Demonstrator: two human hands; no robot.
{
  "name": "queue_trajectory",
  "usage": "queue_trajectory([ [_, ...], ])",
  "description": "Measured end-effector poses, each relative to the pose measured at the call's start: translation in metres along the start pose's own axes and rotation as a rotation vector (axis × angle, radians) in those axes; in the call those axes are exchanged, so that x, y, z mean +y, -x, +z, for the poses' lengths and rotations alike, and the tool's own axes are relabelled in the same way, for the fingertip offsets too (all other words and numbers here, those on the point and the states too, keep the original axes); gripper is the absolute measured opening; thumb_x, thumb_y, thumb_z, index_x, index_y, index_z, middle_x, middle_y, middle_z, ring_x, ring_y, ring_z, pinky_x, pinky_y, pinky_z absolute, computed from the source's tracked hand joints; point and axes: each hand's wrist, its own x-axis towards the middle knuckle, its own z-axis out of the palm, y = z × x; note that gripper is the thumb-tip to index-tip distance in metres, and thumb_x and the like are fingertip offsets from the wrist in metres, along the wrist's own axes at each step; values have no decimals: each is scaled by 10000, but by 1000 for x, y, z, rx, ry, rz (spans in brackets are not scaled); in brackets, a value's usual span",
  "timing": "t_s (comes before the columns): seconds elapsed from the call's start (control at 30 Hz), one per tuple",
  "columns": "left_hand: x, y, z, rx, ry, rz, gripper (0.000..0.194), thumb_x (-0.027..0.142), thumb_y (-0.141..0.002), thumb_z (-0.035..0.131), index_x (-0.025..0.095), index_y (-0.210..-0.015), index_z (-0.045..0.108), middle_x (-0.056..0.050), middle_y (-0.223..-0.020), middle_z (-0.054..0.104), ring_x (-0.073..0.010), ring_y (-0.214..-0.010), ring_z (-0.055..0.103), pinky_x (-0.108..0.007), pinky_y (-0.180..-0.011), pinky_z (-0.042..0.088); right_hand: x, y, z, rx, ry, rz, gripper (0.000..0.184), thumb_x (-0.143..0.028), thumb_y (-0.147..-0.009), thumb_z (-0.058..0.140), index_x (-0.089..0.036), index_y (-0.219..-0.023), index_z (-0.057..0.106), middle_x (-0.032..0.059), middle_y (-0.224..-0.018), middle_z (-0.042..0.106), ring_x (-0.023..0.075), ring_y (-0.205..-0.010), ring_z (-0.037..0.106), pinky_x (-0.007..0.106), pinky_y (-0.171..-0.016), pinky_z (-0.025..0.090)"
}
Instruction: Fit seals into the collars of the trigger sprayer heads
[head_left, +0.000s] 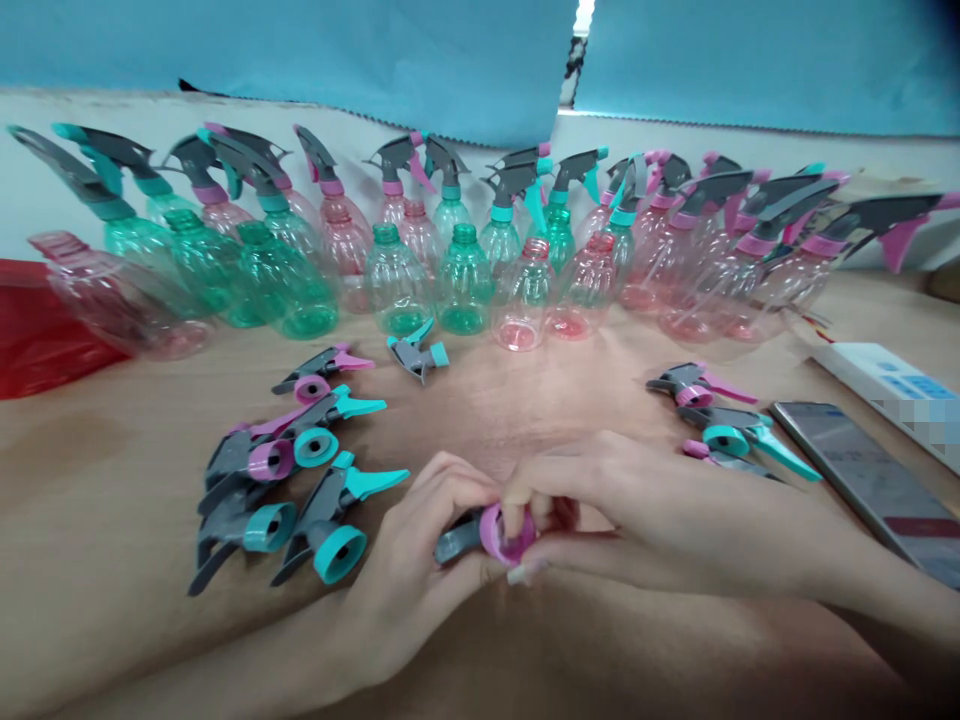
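Note:
Low in the middle, my left hand (427, 540) is closed around a trigger spray head (457, 538) with a grey body and a pink collar. The collar's open end faces up towards me. My right hand (570, 500) is closed at the pink collar, an index fingertip pressed into its opening and the thumb below. Whether a small part sits between those fingers is hidden. Left of my hands lie several loose spray heads (341, 550) in grey with teal or pink collars. A few more spray heads (724, 440) lie to the right, and a lone teal one (417, 355) is further back.
Clear green and pink bottles (465, 285) line the back of the table (510, 400), some open-necked, many fitted with spray heads. A red plastic bag (52, 330) lies at the left. On the right are a phone (862, 480) and a white box (892, 390).

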Motion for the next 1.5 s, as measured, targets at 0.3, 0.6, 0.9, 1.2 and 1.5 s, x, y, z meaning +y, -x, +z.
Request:
queue_trajectory([
  [0.3, -4, 3, 1, 47, 47, -34, 142, 217, -841, 642, 202, -943, 544, -5, -874, 566, -152, -826, 536, -267, -708, 427, 0, -1, 3, 130, 128, -5, 58, -249, -828, 615, -204, -841, 580, -68, -757, 610, 52, -642, 529, 170, -538, 376],
  [0.6, -5, 1, 2, 72, 29, -64, 214, 309, -828, 658, 213, -985, 549, -7, -872, 567, -158, -813, 545, -282, -692, 425, -5, 4, -3, 169, 162, -61, 114, -196, -844, 588, -222, -933, 655, -44, -889, 692, 73, -782, 615, 177, -693, 438],
  [0.9, 1, -1, 2, 98, 5, -77, 213, 322, -823, 661, 220, -981, 561, 3, -855, 571, -150, -795, 557, -275, -690, 433, -1, 2, -3, 175, 252, -130, 201, -201, -910, 492, -234, -917, 690, -18, -817, 678, 101, -766, 621, 215, -716, 446],
  [1.2, -2, 0, 1, 62, -24, 1, 179, 236, -828, 664, 209, -961, 547, 1, -881, 581, -144, -829, 536, -261, -713, 434, 0, -1, 7, 204, 233, -102, 171, -192, -888, 503, -195, -853, 670, 0, -910, 687, 116, -814, 618, 213, -712, 438],
  [1.5, -2, -2, 2, 90, 17, -75, 187, 279, -812, 674, 209, -949, 569, -11, -853, 579, -168, -796, 555, -291, -698, 437, 0, 2, 3, 257, 298, -75, 110, -237, -885, 519, -184, -823, 593, -23, -787, 634, 93, -703, 558, 211, -620, 386],
])
